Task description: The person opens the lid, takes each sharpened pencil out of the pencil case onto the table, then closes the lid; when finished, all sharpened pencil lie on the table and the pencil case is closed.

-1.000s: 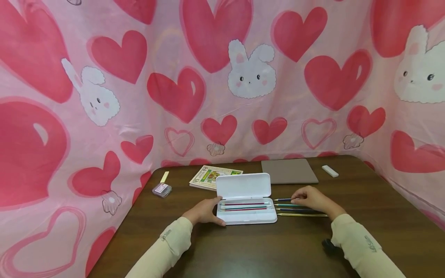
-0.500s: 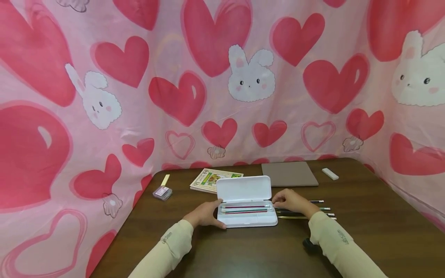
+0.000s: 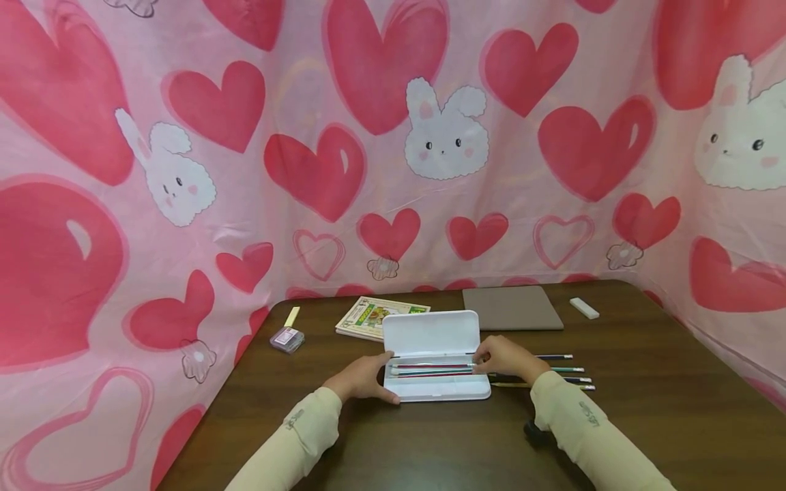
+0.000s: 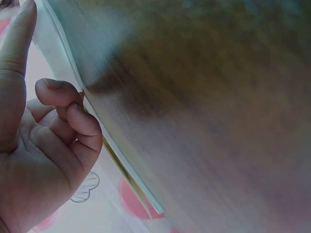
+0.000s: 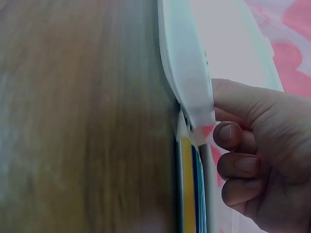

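A white pencil case (image 3: pixel 439 392) stands with its lid up on the dark wooden table, several pencils (image 3: pixel 430 370) lying in its tray. My left hand (image 3: pixel 362 378) holds the case's left end, thumb at the front corner and a finger at the back. At the right end, my right hand (image 3: pixel 506 358) has its fingertips over the pencils' eraser ends; whether they pinch one is hidden. The right wrist view shows the index finger of that right hand (image 5: pixel 265 145) reaching behind the case's edge, the other fingers curled. Several pencils (image 3: pixel 568 369) lie on the table beneath the right hand.
Behind the case are a booklet (image 3: pixel 368 317) and a flat grey-brown rectangle (image 3: pixel 512 307). A small white block (image 3: pixel 583 307) lies at the far right. At the left sit a small clear box (image 3: pixel 286 339) and a yellow strip (image 3: pixel 292 316). A heart-patterned cloth (image 3: pixel 319 259) surrounds the table.
My right hand has moved left from the pencils on the table to the case's right end, its fingertips now over the tray. My left hand keeps its place on the case.
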A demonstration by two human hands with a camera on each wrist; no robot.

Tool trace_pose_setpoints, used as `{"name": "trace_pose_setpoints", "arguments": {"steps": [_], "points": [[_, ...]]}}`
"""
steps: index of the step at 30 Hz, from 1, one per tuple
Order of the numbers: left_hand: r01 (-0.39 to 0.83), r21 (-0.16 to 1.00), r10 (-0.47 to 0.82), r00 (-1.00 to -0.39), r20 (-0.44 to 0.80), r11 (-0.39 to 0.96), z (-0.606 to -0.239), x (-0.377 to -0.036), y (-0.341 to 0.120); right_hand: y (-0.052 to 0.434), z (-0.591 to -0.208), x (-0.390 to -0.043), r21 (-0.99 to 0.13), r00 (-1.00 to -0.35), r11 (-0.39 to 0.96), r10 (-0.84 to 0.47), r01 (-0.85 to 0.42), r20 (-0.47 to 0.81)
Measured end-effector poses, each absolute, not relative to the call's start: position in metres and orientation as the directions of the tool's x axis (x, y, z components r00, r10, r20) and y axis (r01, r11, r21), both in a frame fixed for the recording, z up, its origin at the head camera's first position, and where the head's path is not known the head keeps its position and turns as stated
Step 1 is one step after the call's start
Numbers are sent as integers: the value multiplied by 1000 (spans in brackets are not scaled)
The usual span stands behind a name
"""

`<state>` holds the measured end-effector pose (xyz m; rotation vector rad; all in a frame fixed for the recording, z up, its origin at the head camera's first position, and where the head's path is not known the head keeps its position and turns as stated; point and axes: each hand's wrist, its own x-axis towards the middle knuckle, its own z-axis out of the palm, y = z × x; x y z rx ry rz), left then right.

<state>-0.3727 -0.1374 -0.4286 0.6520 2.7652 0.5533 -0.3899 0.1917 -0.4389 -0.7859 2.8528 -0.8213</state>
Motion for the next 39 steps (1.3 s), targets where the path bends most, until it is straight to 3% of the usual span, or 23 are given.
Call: {"name": "trace_pose_setpoints", "arguments": {"steps": [13,28,39], "points": [[392,405,479,-867,-138,826,-427,-374,-136,186,-434,-388,-452,-832,718,-543,-530,112],[407,415,495,-860,-127,814,-428,-376,-138,209,-435,-379,-591,-895,679,-393,-436,209],[406,416,495,-859,-130,814,-430,-376,-139,237,-428,-368,-584,-908,696,-345,-417,238]]}}
